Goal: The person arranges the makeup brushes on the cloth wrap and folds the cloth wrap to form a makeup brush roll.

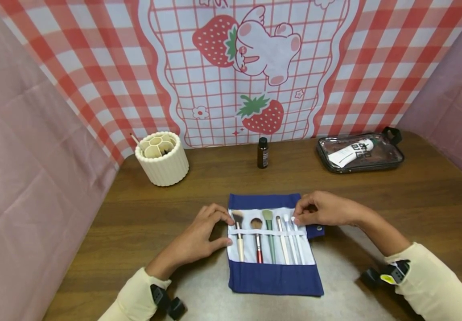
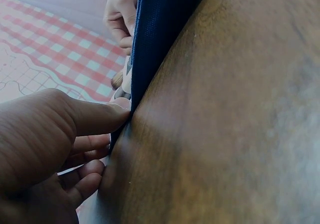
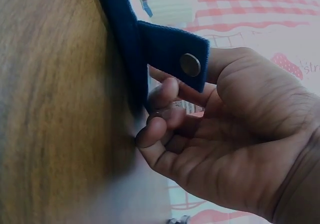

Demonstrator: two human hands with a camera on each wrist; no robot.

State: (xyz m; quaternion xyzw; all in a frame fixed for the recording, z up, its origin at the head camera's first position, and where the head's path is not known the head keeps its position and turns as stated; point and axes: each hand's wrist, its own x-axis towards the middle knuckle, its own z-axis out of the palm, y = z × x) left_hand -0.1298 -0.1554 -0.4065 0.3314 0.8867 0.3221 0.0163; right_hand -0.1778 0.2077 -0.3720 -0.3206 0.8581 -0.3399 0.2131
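Note:
A blue brush roll (image 1: 275,278) lies unfolded on the table, its white lining showing. Several makeup brushes stand in a row under its white elastic band, among them a green brush (image 1: 268,216) and a red-handled brush (image 1: 257,223). My left hand (image 1: 196,234) rests at the roll's left edge, thumb and fingers apart and touching it. At the upper right of the lining, my right hand (image 1: 329,208) pinches the tip of the rightmost white makeup brush (image 1: 297,236) between thumb and forefinger. Beside that hand sticks out the roll's snap strap (image 3: 175,53).
Behind the roll stands a small dark bottle (image 1: 262,154). A cream ribbed brush holder (image 1: 167,165) is at the back left. At the back right lies a clear black-edged pouch (image 1: 387,156) with a white tube (image 1: 345,155) inside. A checked cloth (image 1: 106,67) hangs behind the table.

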